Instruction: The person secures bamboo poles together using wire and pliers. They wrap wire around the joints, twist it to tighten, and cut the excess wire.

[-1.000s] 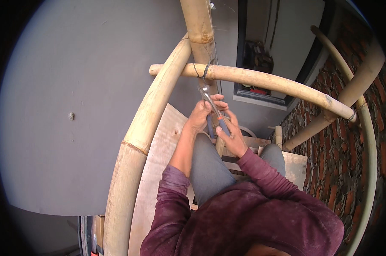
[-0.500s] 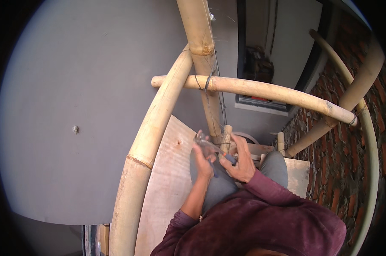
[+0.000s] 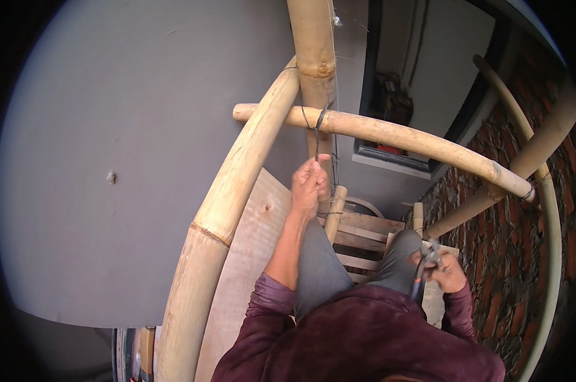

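Note:
My left hand is raised below the crossing of the bamboo poles, its fingers pinched around the hanging end of a dark wire. That wire loops round the horizontal bamboo pole where it meets the upright bamboo pole. Low on the right, beside my knee, my right hand is closed on a pair of pliers. Their grey head points up and is smeared by motion; one dark handle with an orange patch shows below it.
A thick slanting bamboo pole runs down my left side, with a plywood sheet beside it. More poles cross at the right before a rough brick wall. Wooden slats lie below. A grey wall stands left.
Both hands were together at the pliers in front of my lap. My left hand has gone up and taken hold of the wire; my right hand has moved right and down with the pliers.

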The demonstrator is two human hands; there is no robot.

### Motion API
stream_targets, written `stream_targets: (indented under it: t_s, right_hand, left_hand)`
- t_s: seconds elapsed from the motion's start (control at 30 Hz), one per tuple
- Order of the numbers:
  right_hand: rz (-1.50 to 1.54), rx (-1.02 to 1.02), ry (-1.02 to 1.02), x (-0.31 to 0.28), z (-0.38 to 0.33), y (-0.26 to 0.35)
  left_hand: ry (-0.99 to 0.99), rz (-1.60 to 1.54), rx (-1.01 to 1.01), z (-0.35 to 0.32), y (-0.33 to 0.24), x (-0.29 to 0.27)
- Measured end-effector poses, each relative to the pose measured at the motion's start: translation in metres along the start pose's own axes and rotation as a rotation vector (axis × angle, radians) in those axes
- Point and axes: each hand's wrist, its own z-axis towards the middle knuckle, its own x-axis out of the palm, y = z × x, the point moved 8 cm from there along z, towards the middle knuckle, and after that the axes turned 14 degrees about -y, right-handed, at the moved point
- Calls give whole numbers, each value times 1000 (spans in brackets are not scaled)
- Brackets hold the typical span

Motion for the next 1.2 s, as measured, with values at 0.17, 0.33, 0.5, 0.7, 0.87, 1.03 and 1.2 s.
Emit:
stream_targets:
  t_s: [0.17,0.33,0.5,0.7,0.87,1.03,1.2]
  right_hand:
    - [312,462,169,68,-39,-54]
    - [501,712,69,44,-11,-52]
    - [738,683,52,89,-31,-40]
    - [-314,-153,-119,81,82,11]
    - [-454,-233,-275,96,139,-8]
    - [-464,-278,-316,115,160,-17]
    - [-449,-310,-325,124,163,-23]
  left_hand:
    - [-386,873,728,-12,-63,3]
    - [-99,-259,-204,-13,2,-6]
    - [56,-415,-460,-18,12,4]
    - [-61,-123,-346,-15,4,-28]
    - [-108,53,-263,-11,-7,-18]
    - [-125,49,-258,-15,-7,-18]
    - [-126,53,-239,-14,-4,-20]
